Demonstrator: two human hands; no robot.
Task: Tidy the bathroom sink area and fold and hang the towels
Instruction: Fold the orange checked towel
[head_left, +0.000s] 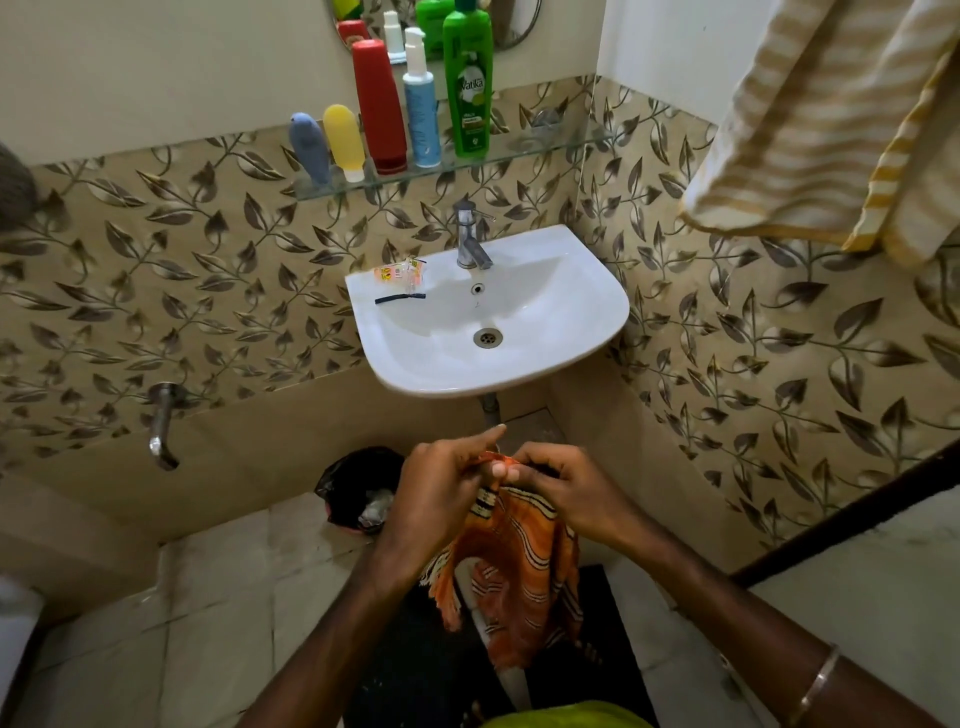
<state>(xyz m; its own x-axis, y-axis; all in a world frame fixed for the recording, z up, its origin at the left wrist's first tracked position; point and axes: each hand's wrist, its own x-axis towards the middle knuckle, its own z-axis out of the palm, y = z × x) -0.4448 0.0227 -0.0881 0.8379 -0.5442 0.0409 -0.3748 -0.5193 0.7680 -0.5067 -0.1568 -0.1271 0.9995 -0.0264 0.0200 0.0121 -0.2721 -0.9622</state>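
Observation:
An orange striped towel (524, 577) hangs down in front of me, below the white sink (519, 364). My left hand (441, 493) and my right hand (566, 493) both pinch its top edge close together, fingers nearly touching. A yellow-and-white striped towel (821, 119) hangs at the upper right. On the sink's left rim lie small clear wrappers (400, 273) and a thin dark strip (400, 298). The glass shelf (530, 148) above carries several bottles, among them a red bottle (378, 104) and a green bottle (467, 83).
A bin with a black liner (358, 491) stands on the floor under the sink's left side. A wall tap (162, 426) sticks out at the lower left. A dark mat (602, 654) lies under my feet. The faucet (470, 239) rises at the sink's back.

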